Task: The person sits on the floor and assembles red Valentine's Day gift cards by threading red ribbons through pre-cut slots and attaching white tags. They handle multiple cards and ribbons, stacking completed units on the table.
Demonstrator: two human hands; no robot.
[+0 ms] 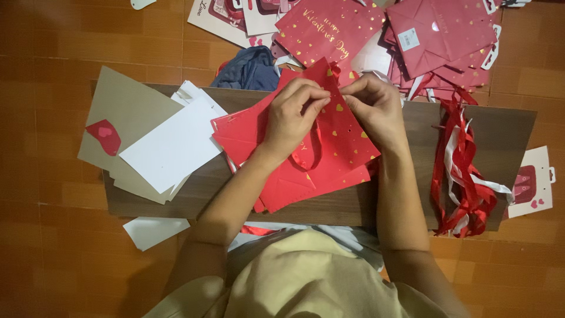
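Head-camera footage, looking straight down, is centred on a low dark-brown wooden board (412, 206) laid over an orange-brown tiled floor (47, 247). A flat red paper gift bag scattered with small gold hearts (347, 126) is held at the middle of the frame, on top of a small stack of similar red bags (282, 188). Its upper edge is pinched by the left hand (291, 115), thumb and fingers closed on the paper, while the same edge is gripped just beside it by the right hand (374, 106), whose fingertips are curled over the rim. A red ribbon loop (306, 159) is seen lying on the bag below the left wrist (whether it is threaded through the bag cannot be told). White and grey cardboard sheets (170, 144) are spread at the left of the board, one bearing a red heart-marked scrap (105, 135). A bundle of red and white ribbons (462, 171) is draped over the right end. More red and pink bags (435, 35) are heaped along the upper right, with a dark blue cloth (250, 69) just beyond the board's upper edge.
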